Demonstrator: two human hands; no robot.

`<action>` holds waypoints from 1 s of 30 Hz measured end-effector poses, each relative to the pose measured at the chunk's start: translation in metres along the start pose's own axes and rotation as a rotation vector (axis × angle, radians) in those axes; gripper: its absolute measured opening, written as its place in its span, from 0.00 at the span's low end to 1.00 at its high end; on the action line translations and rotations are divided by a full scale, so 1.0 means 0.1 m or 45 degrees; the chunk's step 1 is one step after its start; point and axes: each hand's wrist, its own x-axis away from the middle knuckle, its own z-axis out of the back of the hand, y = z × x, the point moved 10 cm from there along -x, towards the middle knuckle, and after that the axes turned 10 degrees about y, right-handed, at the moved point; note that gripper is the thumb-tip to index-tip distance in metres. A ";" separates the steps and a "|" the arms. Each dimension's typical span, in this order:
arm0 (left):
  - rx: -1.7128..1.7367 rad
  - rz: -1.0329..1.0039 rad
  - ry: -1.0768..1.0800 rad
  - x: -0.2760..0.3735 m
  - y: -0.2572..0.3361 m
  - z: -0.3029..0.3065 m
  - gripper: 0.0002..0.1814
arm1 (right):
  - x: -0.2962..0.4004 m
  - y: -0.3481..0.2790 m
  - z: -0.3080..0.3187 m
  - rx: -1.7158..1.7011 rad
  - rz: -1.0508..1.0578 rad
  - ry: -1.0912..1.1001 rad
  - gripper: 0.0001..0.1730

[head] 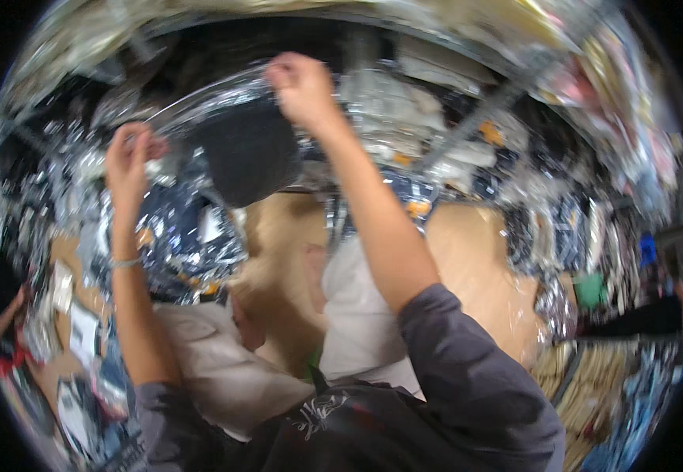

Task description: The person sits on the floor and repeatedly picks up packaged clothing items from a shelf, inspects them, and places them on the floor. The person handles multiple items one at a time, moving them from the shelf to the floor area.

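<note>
Both of my hands are raised in front of me, pinching the upper edge of a clear plastic bag. My left hand grips one corner of it, lower and to the left. Higher up, my right hand grips the other end, so the edge stretches slanting between them. A dark folded item, apparently cloth, hangs below that edge; blur hides whether it is fully inside the bag. Beneath my left forearm lies a pile of plastic-wrapped dark garments by my knee.
Shelves ahead hold stacks of wrapped pale garments. A slanted metal post rises at the right front. Brown cardboard covers the floor. More wrapped garments line the right side. Other people show at both far edges.
</note>
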 end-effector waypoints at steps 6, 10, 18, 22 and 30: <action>-0.207 -0.014 0.344 0.05 0.00 0.04 0.17 | 0.04 -0.61 0.56 0.201 0.136 0.157 0.06; -0.203 0.105 0.086 0.32 0.41 -0.71 0.27 | 0.16 -0.95 1.35 0.268 0.254 0.344 0.05; 1.401 1.342 -1.141 1.76 1.94 -2.50 0.56 | 0.74 -1.91 1.99 0.818 0.642 0.255 0.07; 1.574 1.416 -1.150 1.93 2.06 -3.06 0.38 | 1.42 -1.91 1.84 1.090 0.772 -0.041 0.12; 1.500 1.606 -1.394 2.92 1.99 -3.88 0.18 | 2.03 -1.63 2.75 1.036 0.457 -0.095 0.12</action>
